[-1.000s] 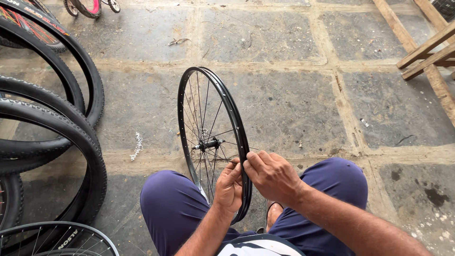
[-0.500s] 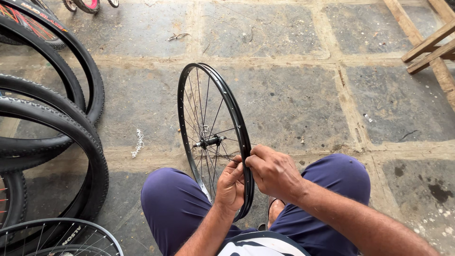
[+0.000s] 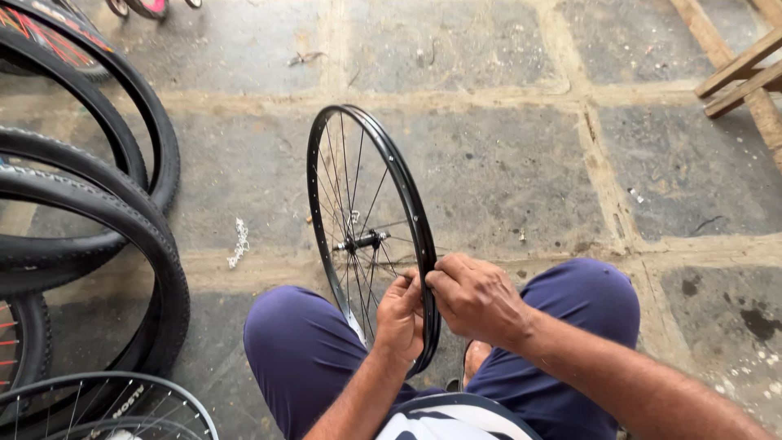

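Black tyres (image 3: 98, 212) lie on the stone floor (image 3: 505, 163) at your left. The bare spoked wheel rim (image 3: 371, 236) stands upright between your knees. Your left hand (image 3: 399, 314) grips its near edge, your right hand (image 3: 476, 297) pinches it just beside, fingertips touching.

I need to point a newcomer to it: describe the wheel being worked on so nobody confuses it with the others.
Start at the grey stone-slab floor, then the seated person's knees in purple trousers. Upright between them stands the bare black spoked bicycle rim, both hands, left hand and right hand, pinching its near edge. Unlike the black rubber tyres at left, it wears no tyre.
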A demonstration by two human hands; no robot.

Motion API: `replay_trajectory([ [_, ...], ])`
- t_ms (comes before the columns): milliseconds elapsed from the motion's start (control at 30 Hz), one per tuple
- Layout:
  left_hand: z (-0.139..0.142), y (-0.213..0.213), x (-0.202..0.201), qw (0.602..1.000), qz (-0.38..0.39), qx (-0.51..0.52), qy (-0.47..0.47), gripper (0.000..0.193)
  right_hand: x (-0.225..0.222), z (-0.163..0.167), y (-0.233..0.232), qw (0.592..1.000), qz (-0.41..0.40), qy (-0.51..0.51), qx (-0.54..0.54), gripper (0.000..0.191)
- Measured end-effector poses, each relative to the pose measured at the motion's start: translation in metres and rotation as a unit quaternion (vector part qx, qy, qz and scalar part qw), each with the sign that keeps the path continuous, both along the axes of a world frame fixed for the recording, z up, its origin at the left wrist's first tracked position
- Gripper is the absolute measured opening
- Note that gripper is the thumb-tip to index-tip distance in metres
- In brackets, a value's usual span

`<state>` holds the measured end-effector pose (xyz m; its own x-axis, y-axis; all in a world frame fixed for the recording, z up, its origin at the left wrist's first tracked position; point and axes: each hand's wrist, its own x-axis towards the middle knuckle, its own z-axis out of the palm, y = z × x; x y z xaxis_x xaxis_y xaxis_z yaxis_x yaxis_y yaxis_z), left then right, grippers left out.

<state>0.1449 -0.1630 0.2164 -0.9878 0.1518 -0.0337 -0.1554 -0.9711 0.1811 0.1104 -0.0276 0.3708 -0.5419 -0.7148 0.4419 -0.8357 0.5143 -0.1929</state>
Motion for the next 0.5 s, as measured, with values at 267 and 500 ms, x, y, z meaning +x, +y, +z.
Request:
replay_trajectory([
  [267, 0.0026, 0.0037, -0.0012, 0.999, 0.001, -0.019, -0.040, 0.018, -0.0038, 0.0032, 0.0068, 0.999, 0.021, 0.030, 0.001, 0.020],
  [500, 0.0052, 0.0029, 0.0013, 1.000, -0.011, -0.010, -0.009, 0.018, -0.0061, -0.0004, 0.0098, 0.995, 0.020, 0.057, 0.077, 0.021],
])
